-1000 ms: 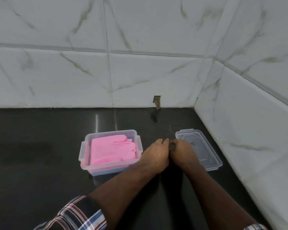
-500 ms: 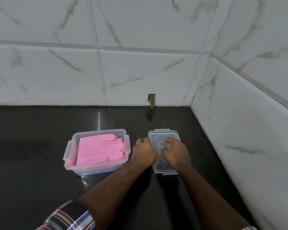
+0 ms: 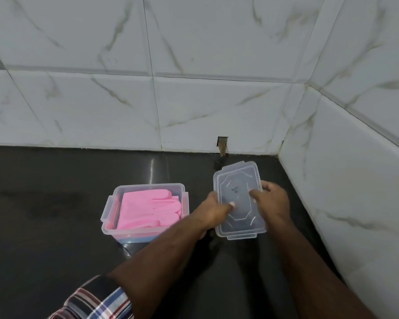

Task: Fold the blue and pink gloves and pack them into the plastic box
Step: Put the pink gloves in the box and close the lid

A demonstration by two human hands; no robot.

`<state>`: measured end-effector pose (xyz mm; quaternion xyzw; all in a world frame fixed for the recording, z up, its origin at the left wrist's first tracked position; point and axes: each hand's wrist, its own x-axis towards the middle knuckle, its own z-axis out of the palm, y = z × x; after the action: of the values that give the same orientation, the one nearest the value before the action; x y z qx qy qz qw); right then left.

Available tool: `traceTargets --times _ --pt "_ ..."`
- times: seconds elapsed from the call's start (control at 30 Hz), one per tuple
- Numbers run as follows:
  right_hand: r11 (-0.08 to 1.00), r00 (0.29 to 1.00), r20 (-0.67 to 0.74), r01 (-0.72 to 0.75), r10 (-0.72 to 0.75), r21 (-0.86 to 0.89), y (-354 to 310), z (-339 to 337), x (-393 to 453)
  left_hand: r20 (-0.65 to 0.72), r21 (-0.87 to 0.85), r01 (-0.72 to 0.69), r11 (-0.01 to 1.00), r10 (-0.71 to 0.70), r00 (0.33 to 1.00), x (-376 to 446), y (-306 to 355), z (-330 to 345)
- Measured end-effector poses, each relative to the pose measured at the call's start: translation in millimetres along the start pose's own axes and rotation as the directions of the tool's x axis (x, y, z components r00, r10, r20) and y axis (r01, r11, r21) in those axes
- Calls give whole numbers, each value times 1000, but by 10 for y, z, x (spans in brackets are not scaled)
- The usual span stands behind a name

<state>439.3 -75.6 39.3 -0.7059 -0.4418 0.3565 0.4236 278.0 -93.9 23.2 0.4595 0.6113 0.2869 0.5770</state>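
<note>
The clear plastic box [image 3: 145, 210] sits open on the dark bench [image 3: 44, 215], pink gloves [image 3: 149, 209] folded flat on top, blue showing beneath. Just right of it, the left hand [image 3: 213, 211] and right hand [image 3: 272, 202] grip the clear lid [image 3: 238, 199] by its 2 long edges, fingers curled round it.

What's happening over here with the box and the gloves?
A person is packing gloves away. The pink gloves lie folded in the open plastic box on the dark counter, with something blue beneath them. The left hand and right hand both hold the clear lid beside the box, not yet on it.
</note>
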Motion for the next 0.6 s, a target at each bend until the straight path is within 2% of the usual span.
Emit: traceTargets --times 0.1,0.17,0.27,0.33,0.37,0.4,0.47,0.53,0.6 --pt "977 985 -16 172 -171 124 -301 52 -102 -67 -193 -82 978 70 995 -69 278 -135" --pt "924 928 -42 372 -370 88 -457 150 -213 -167 -384 -149 911 89 982 -193 493 -365" --pt "766 766 43 642 -641 -19 -556 363 -399 -148 -644 -158 749 80 986 -318 657 -846" --pt "610 612 141 790 -778 -58 -553 542 -492 -160 -660 -162 734 73 984 -400 636 -1087" --pt "556 554 209 829 -806 -54 -547 625 -524 -191 -645 -176 744 66 979 -430 601 -1174" --pt "546 534 282 837 -797 -40 -549 694 -555 -226 -625 -200 755 70 972 -455 555 -1256" --pt "613 579 358 790 -733 -20 -570 770 -597 -282 -594 -256 763 100 954 -515 445 -1410" --pt "681 671 236 730 -703 -48 -591 776 -577 -303 -583 -278 764 113 946 -565 295 -1572" --pt "787 790 105 612 -604 -76 -591 745 -498 -272 -611 -263 746 114 955 -603 157 -1734"
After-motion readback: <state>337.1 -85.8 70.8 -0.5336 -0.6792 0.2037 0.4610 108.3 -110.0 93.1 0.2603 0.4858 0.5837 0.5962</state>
